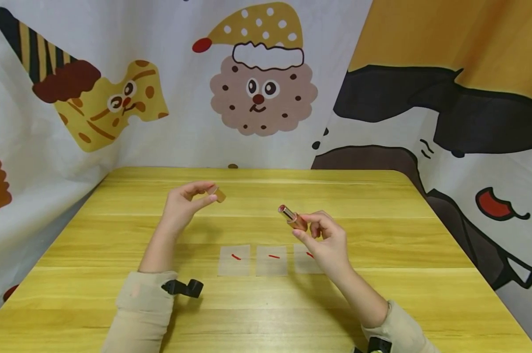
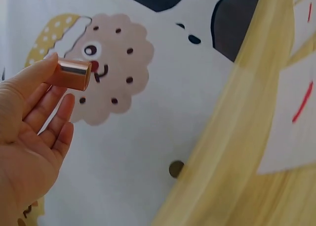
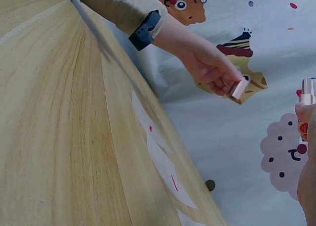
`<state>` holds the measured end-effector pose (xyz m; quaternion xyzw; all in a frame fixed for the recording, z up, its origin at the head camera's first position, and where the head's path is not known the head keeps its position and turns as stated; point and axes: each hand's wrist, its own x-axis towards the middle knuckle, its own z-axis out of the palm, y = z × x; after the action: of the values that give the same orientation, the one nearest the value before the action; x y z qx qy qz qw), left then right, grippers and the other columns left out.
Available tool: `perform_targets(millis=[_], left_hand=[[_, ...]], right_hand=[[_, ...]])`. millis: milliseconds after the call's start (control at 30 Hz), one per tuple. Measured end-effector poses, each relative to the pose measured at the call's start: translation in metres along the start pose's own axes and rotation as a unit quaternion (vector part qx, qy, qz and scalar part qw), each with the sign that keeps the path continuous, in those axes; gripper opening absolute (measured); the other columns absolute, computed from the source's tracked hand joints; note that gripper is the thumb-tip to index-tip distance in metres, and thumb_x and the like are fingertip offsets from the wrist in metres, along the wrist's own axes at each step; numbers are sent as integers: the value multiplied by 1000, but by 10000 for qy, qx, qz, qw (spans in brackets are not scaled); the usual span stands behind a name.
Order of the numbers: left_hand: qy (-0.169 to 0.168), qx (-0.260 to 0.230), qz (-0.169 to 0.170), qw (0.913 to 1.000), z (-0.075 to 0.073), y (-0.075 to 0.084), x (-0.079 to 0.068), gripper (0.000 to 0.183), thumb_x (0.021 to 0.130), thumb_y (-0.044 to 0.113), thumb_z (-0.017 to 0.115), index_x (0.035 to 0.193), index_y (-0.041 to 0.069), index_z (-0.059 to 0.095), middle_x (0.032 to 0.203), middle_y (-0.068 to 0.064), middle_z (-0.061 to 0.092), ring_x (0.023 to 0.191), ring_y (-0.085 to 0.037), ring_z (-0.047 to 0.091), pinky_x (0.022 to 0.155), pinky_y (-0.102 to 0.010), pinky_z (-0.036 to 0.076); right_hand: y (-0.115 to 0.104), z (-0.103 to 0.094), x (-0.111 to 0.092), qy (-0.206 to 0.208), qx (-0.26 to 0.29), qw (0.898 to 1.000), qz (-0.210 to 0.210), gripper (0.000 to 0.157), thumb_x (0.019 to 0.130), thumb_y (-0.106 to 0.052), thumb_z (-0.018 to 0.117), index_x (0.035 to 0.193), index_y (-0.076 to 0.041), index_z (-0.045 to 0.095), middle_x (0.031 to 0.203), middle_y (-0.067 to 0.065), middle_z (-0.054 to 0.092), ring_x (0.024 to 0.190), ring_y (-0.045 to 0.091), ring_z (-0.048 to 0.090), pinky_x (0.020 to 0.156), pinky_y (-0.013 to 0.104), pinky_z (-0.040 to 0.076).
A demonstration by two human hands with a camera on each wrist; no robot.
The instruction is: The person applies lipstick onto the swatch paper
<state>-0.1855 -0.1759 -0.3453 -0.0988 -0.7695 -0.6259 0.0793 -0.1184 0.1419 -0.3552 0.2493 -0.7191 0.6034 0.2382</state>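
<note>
Between thumb and fingers my left hand point(image 1: 183, 206) pinches a shiny rose-gold lipstick cap point(image 2: 74, 74), its open end turned toward the right. My right hand point(image 1: 329, 240) grips the lipstick point(image 1: 293, 218) by its rose-gold base, tilted up and to the left, with the silver collar and red tip showing. Both hands are raised over the table, a gap between cap and lipstick. Below them lie three pale paper squares in a row: the left paper point(image 1: 234, 269), the middle paper point(image 1: 271, 269) and the right paper point(image 1: 305, 267), each with a short red stroke. My right hand partly covers the right one.
The wooden table point(image 1: 266, 314) stretches out under both arms. Behind it hangs a white curtain point(image 1: 177, 29) with cartoon food prints. A black strap camera point(image 1: 184, 288) sits at the left sleeve cuff, another point(image 1: 378, 344) at the right.
</note>
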Motion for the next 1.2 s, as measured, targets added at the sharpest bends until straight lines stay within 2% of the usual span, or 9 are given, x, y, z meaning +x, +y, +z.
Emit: perform_targets(millis=[167,300,400,567,867,1000,1200], left_hand=[[10,-420,246,9988,7,12,-4,42,82,23,78,117,2,67,110,-3,67,107,-18,55,98,-40,40],[-21,-702,432,9966,14,21,-8,36,82,16,77,113,1,69,107,-3,68,107,-19,56,98,-36,41],[0,-847,512,9951,18,27,-10,33,82,13,77,112,1,69,104,-3,68,106,-20,57,99,-32,41],[98,-1054,617,9925,24,35,-13,29,81,9,77,108,0,70,99,-3,68,104,-21,58,102,-36,38],[273,-1524,909,9837,37,49,-18,24,80,-5,74,103,-4,70,93,0,69,96,-21,60,95,-33,43],[343,-1629,885,9821,41,53,-20,23,79,-5,74,101,-1,71,91,0,69,96,-21,61,94,-33,44],[361,-1777,997,9784,50,60,-24,21,79,-7,74,99,-1,72,89,0,69,94,-22,60,91,-33,45]], right_hand=[[-18,2,3,-22,-36,10000,-5,25,71,22,71,95,15,64,73,18,50,64,23,38,56,22,34],[-21,2,3,-39,-79,9999,104,26,71,23,71,95,14,64,73,19,51,64,24,39,57,21,34],[-21,3,3,-36,-69,9999,87,26,71,23,71,95,14,64,73,19,51,64,25,39,57,21,34],[-19,3,2,-47,-47,10000,9,27,71,23,71,95,14,64,74,18,51,63,25,38,56,21,34],[-17,4,2,-83,-84,9999,-5,27,71,23,71,95,13,65,74,16,52,63,25,38,55,22,34],[-15,4,2,-97,-80,9999,-39,27,71,22,71,96,12,65,74,15,52,62,25,38,54,22,33],[-16,5,1,-118,-105,9999,21,27,71,22,71,96,12,65,76,15,54,61,26,38,54,20,34]])
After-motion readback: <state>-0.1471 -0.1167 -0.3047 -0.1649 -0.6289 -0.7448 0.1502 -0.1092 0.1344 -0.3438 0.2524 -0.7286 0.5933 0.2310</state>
